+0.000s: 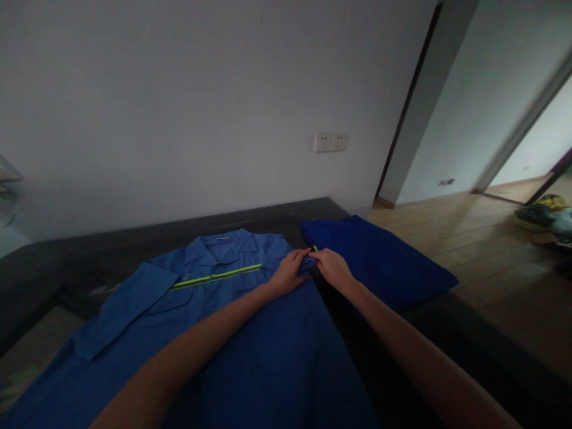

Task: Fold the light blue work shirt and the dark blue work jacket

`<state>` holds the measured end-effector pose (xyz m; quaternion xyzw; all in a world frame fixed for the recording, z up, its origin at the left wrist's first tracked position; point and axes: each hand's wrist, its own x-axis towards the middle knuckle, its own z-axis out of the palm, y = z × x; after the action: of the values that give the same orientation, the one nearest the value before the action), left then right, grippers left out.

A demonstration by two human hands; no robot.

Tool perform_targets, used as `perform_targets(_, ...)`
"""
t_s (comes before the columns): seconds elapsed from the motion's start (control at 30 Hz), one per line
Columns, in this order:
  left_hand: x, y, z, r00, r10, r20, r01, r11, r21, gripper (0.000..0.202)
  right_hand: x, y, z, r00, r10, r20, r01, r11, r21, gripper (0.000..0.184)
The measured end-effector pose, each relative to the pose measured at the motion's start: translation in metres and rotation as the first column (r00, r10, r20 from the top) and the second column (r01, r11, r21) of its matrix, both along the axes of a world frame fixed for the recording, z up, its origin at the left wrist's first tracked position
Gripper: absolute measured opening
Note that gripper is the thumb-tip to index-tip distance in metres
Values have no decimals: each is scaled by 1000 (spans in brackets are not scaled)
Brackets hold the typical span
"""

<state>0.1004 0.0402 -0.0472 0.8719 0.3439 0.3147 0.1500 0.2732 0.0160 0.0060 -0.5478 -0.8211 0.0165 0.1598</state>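
Observation:
A blue work shirt [263, 333] with a collar, chest pockets and a yellow-green stripe across the chest lies spread face up on a dark surface. My left hand [290, 274] rests at the shirt's right side, fingers closed on the sleeve cloth. From the other side my right hand [333, 268] pinches the same bunched sleeve, its fingertips nearly meeting those of my left. A bit of yellow-green trim shows just above my right fingers. The opposite sleeve [129, 304] lies folded in across the shirt front. Cloth inside both grips is mostly hidden.
Beside my right hand lies a folded darker blue cloth [379, 256]. The dark tabletop [308, 208] meets a pale wall bearing two sockets [330, 142]. To the right is a wooden floor [482, 232] with piled items [547, 217] at its far side.

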Motion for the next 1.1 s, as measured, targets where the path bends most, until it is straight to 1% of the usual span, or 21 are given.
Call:
perform_targets(0.07,6,5,0,999,54,-2,-54,998,21,73,-1,-3,0,1000,15,-13,-15,1000,18,42)
perform_targets(0.17,11,6,5,991,129,-25,-127,990,55,70,-3,-8,-3,998,54,-25,-53,998,28,43)
perform_targets(0.23,10,3,10,989,137,-48,-132,987,87,68,-5,-14,-7,996,87,-34,-86,996,32,43)
perform_targets(0.33,-1,-5,16,992,96,-88,-82,986,144,65,-7,-25,-13,993,118,-27,-116,992,38,42)
perform_targets(0.43,-17,-14,21,982,69,-176,-38,984,175,52,-9,-35,-14,992,123,33,-125,991,44,37)
perform_targets(0.57,-29,-23,24,930,76,-361,-12,985,175,27,-11,-37,-14,982,125,139,-135,989,59,29)
perform_targets(0.67,-30,-28,25,897,38,-440,46,983,178,20,-9,-34,-18,970,152,192,-169,983,75,28)
perform_targets(0.8,-33,-35,27,892,-53,-449,135,979,153,17,-1,-34,-26,957,226,185,-245,966,87,30)
perform_targets(0.9,-38,-38,28,917,-116,-382,161,983,88,17,4,-38,-24,960,236,147,-248,966,71,32)
perform_targets(0.97,-41,-34,28,949,-107,-298,127,991,49,21,3,-42,-18,976,200,88,-207,975,80,36)
perform_targets(1.0,-42,-29,28,965,-70,-252,84,996,43,22,0,-43,-15,984,174,47,-178,980,93,39)
perform_targets(1.07,-41,-12,26,981,66,-184,-56,997,59,23,-10,-44,-11,989,141,-34,-136,983,119,45)
perform_targets(1.1,-40,-1,24,972,152,-181,-141,987,70,25,-16,-45,-11,988,142,-62,-133,983,126,46)
